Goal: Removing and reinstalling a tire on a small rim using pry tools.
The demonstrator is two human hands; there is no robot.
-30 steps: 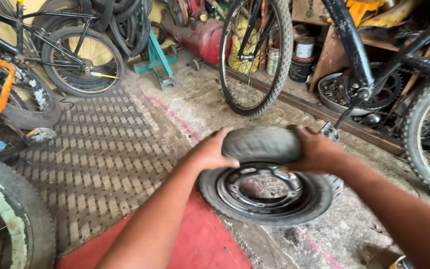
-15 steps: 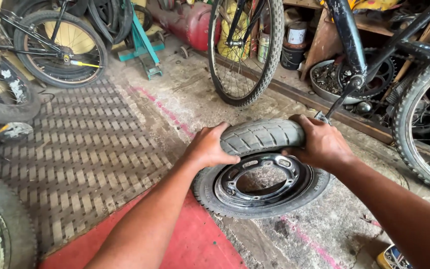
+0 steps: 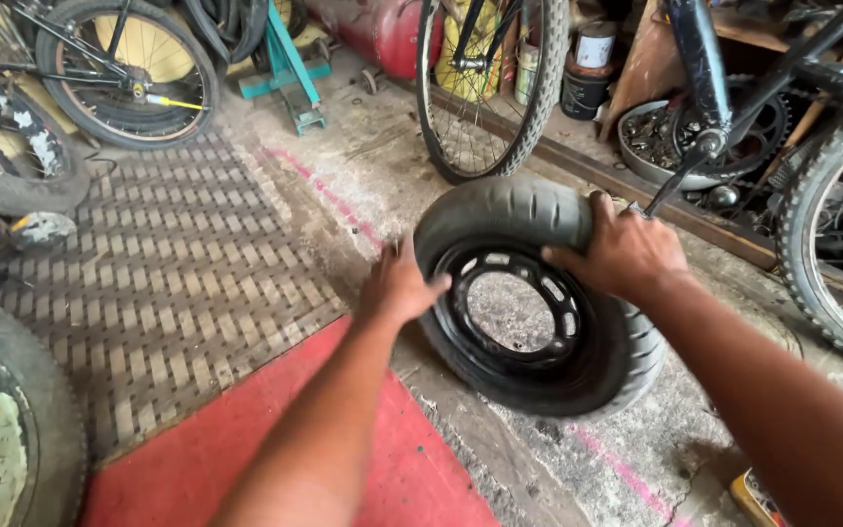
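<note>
We kneel on a stained concrete floor [image 3: 363, 185] edged by a ribbed mat [image 3: 178, 283]. The tyre [image 3: 539, 303], lying flatter a moment ago, is now tipped up beside the mat. Our left hand [image 3: 397, 286] presses its rim, fingers spread; our right hand [image 3: 626, 256] grips its tread. Cans [image 3: 592, 68] stand beyond it.

Small black tyre [image 3: 529, 220] sat mounted on a black steel rim [image 3: 514, 312] w/ a ring of oval slots and an open centre hub. Whole wheel was tipped up on edge, tilted, its 6 o'clock tread resting on the concrete. Tread was ribbed, dusty grey at 12 o'clock, sidewall and rim face turned toward the camera.
</note>
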